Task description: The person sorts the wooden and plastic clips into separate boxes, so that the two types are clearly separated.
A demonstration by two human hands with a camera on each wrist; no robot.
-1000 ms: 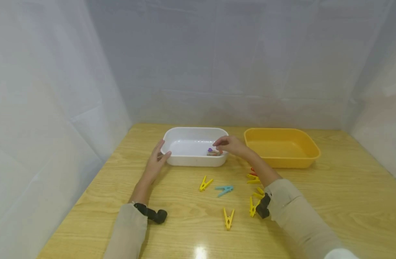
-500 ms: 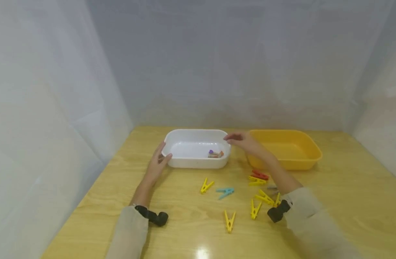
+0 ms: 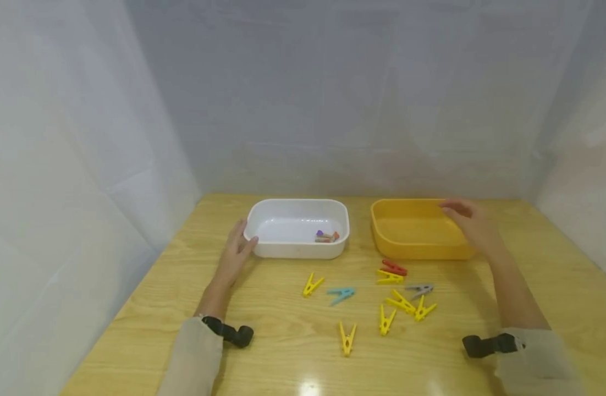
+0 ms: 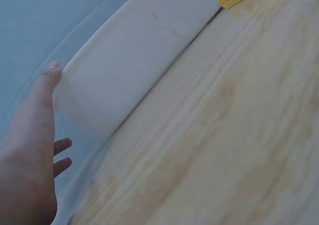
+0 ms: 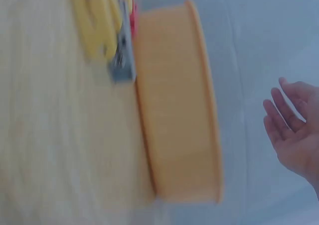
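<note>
In the head view the right hand (image 3: 468,220) has swung away from the white tub (image 3: 297,250), where it hovered a second ago over the few small pieces (image 3: 326,236) lying inside, and now rests open and empty at the far right rim of the yellow tub (image 3: 422,250), so that drop looks done; the left hand (image 3: 237,250) stays flat-fingered against the white tub's left end, and the loose clothespins (image 3: 397,291) lie on the counter (image 3: 283,330) in front of both tubs. The left wrist view shows the thumb (image 4: 50,75) pressing the white tub's wall (image 4: 129,60) with nothing gripped. The blurred right wrist view shows relaxed, spread fingers (image 5: 286,123) beside the yellow tub's wall (image 5: 174,110), pins just past it.
</note>
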